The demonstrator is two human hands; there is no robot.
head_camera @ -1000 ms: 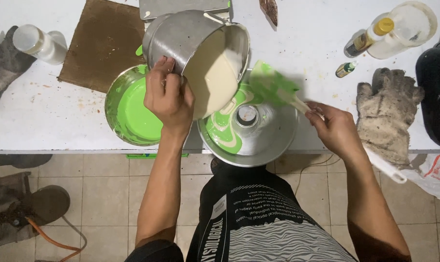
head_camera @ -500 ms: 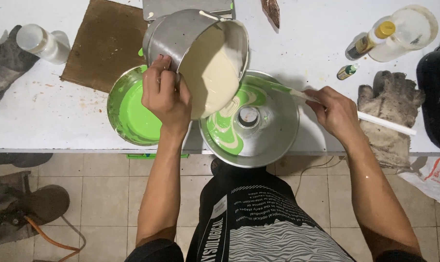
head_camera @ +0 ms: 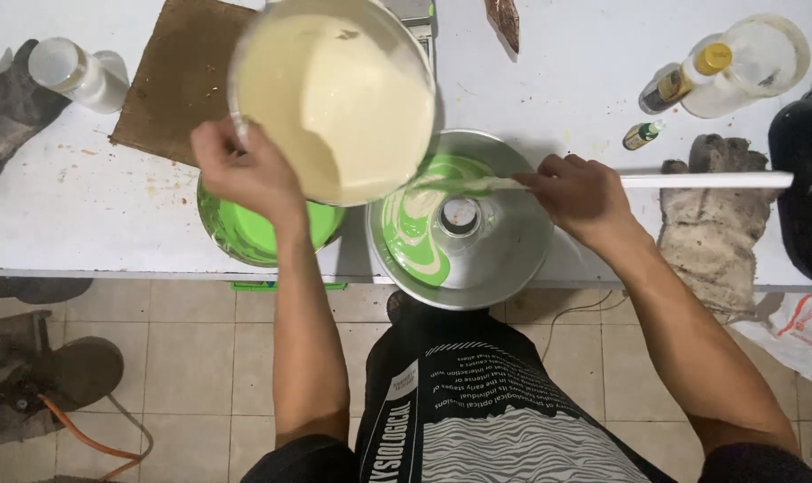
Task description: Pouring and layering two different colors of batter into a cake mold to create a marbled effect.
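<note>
dark glove (head_camera: 8, 112): worn grey work glove lying flat at the far left of the white table (head_camera: 110, 233), off-duty, well clear of the wet work.
clear jar (head_camera: 70, 73): small see-through plastic jar on its side just right of the glove, parked out of reach.
brown board (head_camera: 169, 80): flat brown cardboard-like square behind the bowls, partly covered by the raised pot; looks like a rest pad for it.
green bowl (head_camera: 245, 234): round bowl coated in bright green batter at the table's front edge, mostly under the pot and the left hand.
left hand (head_camera: 245, 174): fingers curled tight over the near rim of the steel pot (head_camera: 334, 98); the pot is full of cream batter, lifted and tipped right so its lip hangs over the ring pan.
ring pan (head_camera: 522, 259): round grey metal tube pan at the table's edge, green and cream batter swirled around the centre tube.
right hand (head_camera: 585, 192): closed around the long white-handled spatula (head_camera: 701, 180), handle lying level to the right, blade end in the batter, likely steering the pour.
small bottles (head_camera: 670, 85): yellow-capped bottle and a tiny vial, far right back, near a clear tub.
pale glove (head_camera: 714, 224): dirty light work glove under the spatula handle.
</note>
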